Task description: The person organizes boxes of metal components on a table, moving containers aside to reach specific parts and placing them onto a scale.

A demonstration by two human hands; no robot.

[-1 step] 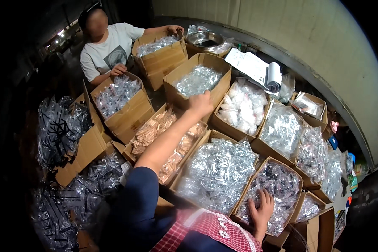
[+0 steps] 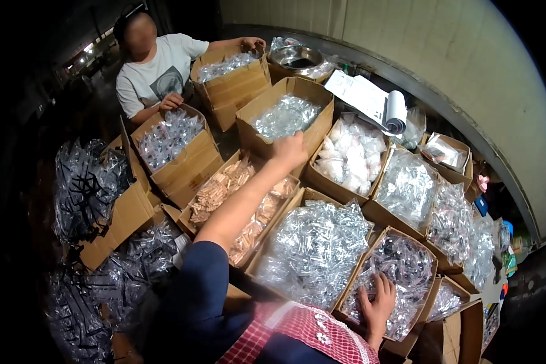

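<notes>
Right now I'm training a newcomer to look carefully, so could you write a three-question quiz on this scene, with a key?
1. Which of the camera wearer's hands is over the bagged dark pieces?
a) left
b) right

2. True or false: in the picture, the roll of paper lies farther right than the metal bowl.

3. What colour are the pieces in the carton that the wearer's left forearm crosses?

Key:
1. b, the right hand.
2. True.
3. Copper-brown.
</notes>
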